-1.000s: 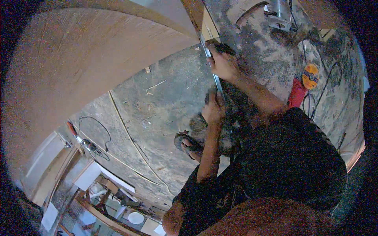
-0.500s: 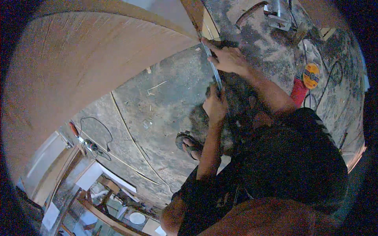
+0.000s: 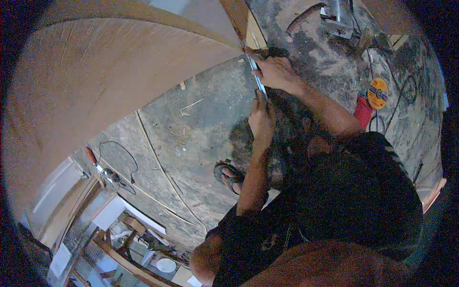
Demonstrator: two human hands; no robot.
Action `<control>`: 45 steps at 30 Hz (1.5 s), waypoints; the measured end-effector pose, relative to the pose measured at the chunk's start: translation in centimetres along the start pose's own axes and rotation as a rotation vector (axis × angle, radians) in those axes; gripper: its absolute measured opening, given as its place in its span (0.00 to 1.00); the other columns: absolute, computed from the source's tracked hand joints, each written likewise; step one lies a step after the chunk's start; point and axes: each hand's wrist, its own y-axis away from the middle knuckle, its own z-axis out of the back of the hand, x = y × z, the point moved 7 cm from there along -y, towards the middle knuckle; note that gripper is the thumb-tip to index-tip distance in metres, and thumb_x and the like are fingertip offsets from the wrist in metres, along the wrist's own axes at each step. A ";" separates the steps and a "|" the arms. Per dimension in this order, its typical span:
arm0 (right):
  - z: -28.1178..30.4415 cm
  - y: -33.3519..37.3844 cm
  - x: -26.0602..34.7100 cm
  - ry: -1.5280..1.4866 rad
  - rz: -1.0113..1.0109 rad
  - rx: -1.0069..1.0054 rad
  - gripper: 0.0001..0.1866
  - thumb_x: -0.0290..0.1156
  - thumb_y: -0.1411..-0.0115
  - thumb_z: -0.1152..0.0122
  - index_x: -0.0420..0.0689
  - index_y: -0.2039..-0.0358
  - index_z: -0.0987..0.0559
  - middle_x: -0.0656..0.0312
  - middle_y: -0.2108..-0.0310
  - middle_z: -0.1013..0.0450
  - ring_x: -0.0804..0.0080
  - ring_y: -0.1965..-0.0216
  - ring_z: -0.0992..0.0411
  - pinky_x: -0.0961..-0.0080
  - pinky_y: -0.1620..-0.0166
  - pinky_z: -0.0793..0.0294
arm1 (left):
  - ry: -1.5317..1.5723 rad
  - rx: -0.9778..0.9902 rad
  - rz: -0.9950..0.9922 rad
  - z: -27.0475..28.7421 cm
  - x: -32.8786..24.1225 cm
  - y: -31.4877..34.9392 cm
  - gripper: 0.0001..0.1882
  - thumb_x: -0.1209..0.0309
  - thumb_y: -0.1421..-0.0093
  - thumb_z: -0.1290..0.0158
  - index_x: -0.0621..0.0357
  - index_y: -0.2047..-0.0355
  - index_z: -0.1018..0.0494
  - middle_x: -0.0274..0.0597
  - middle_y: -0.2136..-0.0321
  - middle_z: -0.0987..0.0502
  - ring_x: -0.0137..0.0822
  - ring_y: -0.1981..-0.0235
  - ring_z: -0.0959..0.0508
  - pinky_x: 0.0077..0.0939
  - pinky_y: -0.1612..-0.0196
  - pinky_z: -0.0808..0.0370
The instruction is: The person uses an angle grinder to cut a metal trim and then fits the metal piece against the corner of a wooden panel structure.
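Note:
A narrow, shiny metal strip (image 3: 258,81) runs from the corner of a large wooden panel (image 3: 124,71) toward me. My right hand (image 3: 278,74) is closed over the strip's far part, close to the panel's corner, with its fingers reaching to the panel edge. Just nearer to me, my left hand (image 3: 262,118) grips the strip's near end, fingers pointing up along it. Both hands are dim and grainy, so the exact finger contact is hard to see.
On the dusty floor at right lie a red power tool (image 3: 363,111) with a yellow disc (image 3: 377,93) and cords. A metal tool (image 3: 338,24) stands far right. To the left are a corded tool (image 3: 109,174), long thin strips (image 3: 158,160) and framed furniture pieces (image 3: 129,258). My sandalled foot (image 3: 229,177) is below.
My left hand has slid up along the strip, closer to my right hand, and its fingers are straighter. My right hand stays almost in place.

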 end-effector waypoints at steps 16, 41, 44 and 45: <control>1.6 -1.5 -0.4 0.071 0.077 0.052 0.44 0.48 0.44 0.38 0.53 0.32 0.49 0.45 0.71 0.23 0.45 0.66 0.23 0.46 0.62 0.25 | -0.064 0.065 -0.053 -0.1 0.0 -0.4 0.32 0.63 0.39 0.49 0.60 0.37 0.42 0.56 0.45 0.30 0.58 0.65 0.20 0.47 0.65 0.21; 1.9 1.1 -0.4 0.034 -0.031 0.079 0.44 0.52 0.42 0.41 0.61 0.30 0.52 0.48 0.58 0.23 0.45 0.61 0.23 0.52 0.58 0.23 | -0.142 0.104 -0.031 -1.1 0.3 0.4 0.33 0.63 0.37 0.51 0.60 0.35 0.47 0.59 0.51 0.27 0.58 0.68 0.20 0.49 0.69 0.22; 2.0 1.1 -0.7 -0.006 -0.030 0.042 0.44 0.53 0.42 0.41 0.63 0.30 0.51 0.48 0.55 0.24 0.45 0.59 0.23 0.51 0.56 0.24 | -0.124 0.088 -0.049 -0.9 0.0 0.3 0.33 0.64 0.38 0.49 0.61 0.36 0.45 0.58 0.54 0.25 0.58 0.70 0.20 0.48 0.70 0.22; 1.7 0.9 -1.0 -0.020 -0.057 0.082 0.44 0.53 0.42 0.41 0.63 0.30 0.51 0.48 0.54 0.24 0.45 0.58 0.24 0.51 0.56 0.24 | -0.130 0.108 -0.030 -1.0 -0.1 0.2 0.32 0.64 0.38 0.49 0.61 0.36 0.44 0.58 0.55 0.25 0.58 0.70 0.20 0.48 0.70 0.22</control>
